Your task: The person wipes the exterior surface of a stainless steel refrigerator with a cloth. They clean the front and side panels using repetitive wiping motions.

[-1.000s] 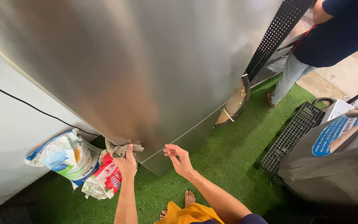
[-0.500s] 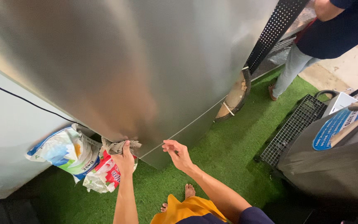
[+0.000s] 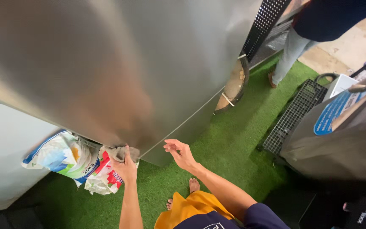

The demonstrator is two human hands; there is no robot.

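Rag (image 3: pixel 121 152) sits bunched in the left hand (image 3: pixel 126 167), pressed low on the shiny metal fridge (image 3: pixel 128 72). Right hand (image 3: pixel 181 154) is open, holding nothing, just beside the fridge's bottom edge, right of the rag.

Left hand (image 3: pixel 126 167): fingers closed, arm extended, low against steel cabinet (image 3: pixel 119 63) | Right hand (image 3: pixel 181 153): fingers spread, just beside cabinet.

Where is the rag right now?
In the head view the rag is low and left of centre, pressed by the left hand against the bottom edge of the steel panel, just above the sacks on the green turf.
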